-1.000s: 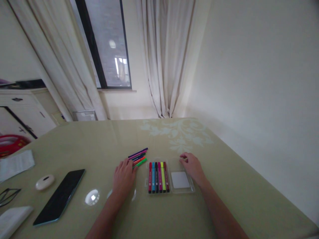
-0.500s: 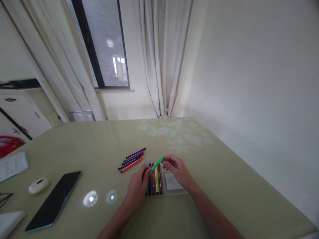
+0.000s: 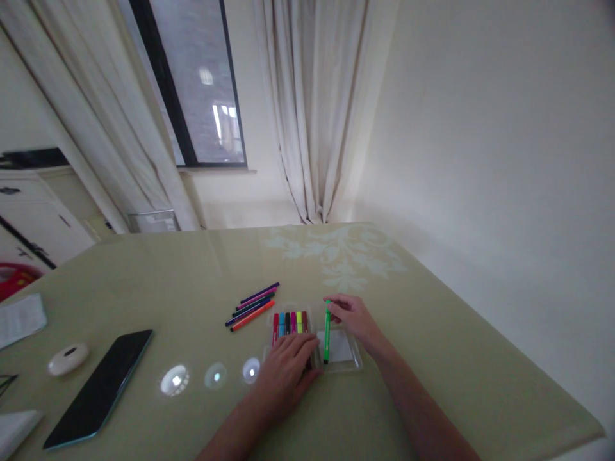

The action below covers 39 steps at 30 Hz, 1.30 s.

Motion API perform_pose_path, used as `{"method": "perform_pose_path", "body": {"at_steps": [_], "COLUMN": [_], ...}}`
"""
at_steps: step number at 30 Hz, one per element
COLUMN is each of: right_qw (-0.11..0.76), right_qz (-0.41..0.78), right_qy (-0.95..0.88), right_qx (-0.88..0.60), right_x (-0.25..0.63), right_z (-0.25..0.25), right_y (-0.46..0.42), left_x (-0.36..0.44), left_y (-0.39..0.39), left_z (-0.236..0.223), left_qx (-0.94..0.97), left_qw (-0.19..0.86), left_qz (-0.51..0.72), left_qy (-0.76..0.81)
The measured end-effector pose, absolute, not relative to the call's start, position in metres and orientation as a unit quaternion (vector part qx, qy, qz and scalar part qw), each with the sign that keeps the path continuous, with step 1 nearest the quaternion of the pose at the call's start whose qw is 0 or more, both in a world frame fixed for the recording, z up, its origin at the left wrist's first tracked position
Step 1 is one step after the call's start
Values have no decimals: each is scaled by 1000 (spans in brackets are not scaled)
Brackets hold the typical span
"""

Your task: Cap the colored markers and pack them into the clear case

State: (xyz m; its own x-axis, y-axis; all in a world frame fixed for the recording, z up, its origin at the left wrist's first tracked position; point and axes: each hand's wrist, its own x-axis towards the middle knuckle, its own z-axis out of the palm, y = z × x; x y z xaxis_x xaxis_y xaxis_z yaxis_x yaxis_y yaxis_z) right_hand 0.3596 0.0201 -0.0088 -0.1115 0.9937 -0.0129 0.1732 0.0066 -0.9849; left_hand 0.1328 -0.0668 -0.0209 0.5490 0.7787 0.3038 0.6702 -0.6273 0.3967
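Note:
My right hand point(image 3: 352, 320) pinches a green marker point(image 3: 327, 336) near its capped upper end. The marker points down over the right half of an open clear plastic case point(image 3: 353, 358), where a white card point(image 3: 340, 346) lies. My left hand point(image 3: 291, 371) lies with fingers extended across the case's left half, over the lower part of a row of markers point(image 3: 293, 322). Red, blue, black, magenta, yellow and brown tops show beyond its fingers; the lower ends are hidden. Left of the case, several loose markers point(image 3: 253, 306) lie side by side at a slant on the table.
A dark tablet-like device point(image 3: 98, 390) lies at the left, beside a white oval object point(image 3: 68, 360). Farther left are a folded paper point(image 3: 22, 320) and a white object point(image 3: 16, 432) at the edge. A wall point(image 3: 504, 192) runs along the table's right side.
The green marker has passed from between both hands to my right hand alone and turned nearly upright, farther right. My left hand has come down and spread over the marker row.

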Motion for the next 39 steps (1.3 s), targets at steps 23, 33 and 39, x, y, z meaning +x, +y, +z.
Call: {"method": "perform_pose_path", "body": {"at_steps": [23, 33, 39], "right_qw": [276, 355, 377], "right_qz": [249, 262, 256], "right_qy": [-783, -728, -719], "right_qx": [-499, -525, -524], "right_x": [341, 345, 345], "right_z": [-13, -2, -1], "right_y": [6, 8, 7], "left_x": [140, 71, 53], "left_y": [-70, -32, -26], "left_z": [-18, -7, -13], "left_qx": [893, 714, 689], "left_qw": [94, -23, -25], "left_qz": [208, 212, 144], "left_qy": [387, 667, 710]}}
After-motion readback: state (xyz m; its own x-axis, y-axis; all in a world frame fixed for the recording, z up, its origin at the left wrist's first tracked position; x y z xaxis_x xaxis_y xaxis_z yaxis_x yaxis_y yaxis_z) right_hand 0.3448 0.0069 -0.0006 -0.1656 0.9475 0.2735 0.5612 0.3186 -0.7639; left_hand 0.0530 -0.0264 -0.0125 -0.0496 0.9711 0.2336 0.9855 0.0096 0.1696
